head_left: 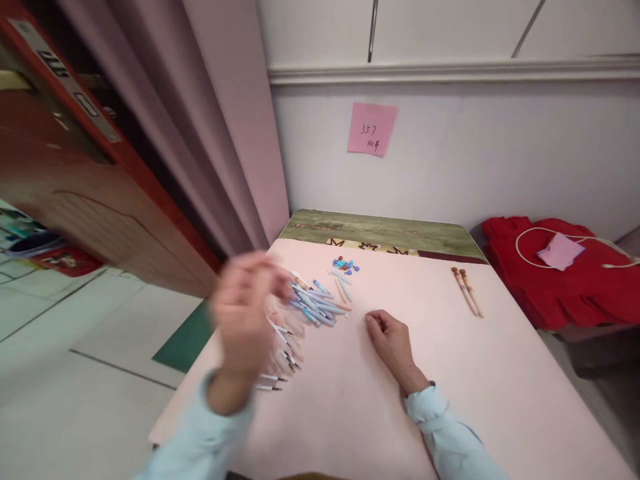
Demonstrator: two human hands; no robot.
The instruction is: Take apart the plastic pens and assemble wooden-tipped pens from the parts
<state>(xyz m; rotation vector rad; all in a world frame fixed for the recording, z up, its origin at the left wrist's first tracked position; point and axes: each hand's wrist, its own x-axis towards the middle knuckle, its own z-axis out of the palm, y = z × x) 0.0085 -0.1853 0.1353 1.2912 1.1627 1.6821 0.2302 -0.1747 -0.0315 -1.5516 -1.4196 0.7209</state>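
My left hand point(245, 313), smeared by motion, is raised over the left side of the table with its fingers bent; whether it holds anything cannot be made out. Beside it lies a pile of blue pen barrels point(320, 308). Thin white pen refills point(287, 343) with dark tips are spread below the pile, some near clear wrapping. My right hand point(393, 343) rests on the table to the right of the barrels, fingers curled in, with nothing visible in them. Small blue and brown pieces point(345, 265) form a cluster behind the barrels.
Two pens with brown tops point(467, 293) lie at the right of the pale pink table point(500, 387). A red cloth point(595, 287) with a white cable is beyond the right edge. A pink note point(373, 130) sticks to the wall. Curtain and wooden door point(105, 200) stand left.
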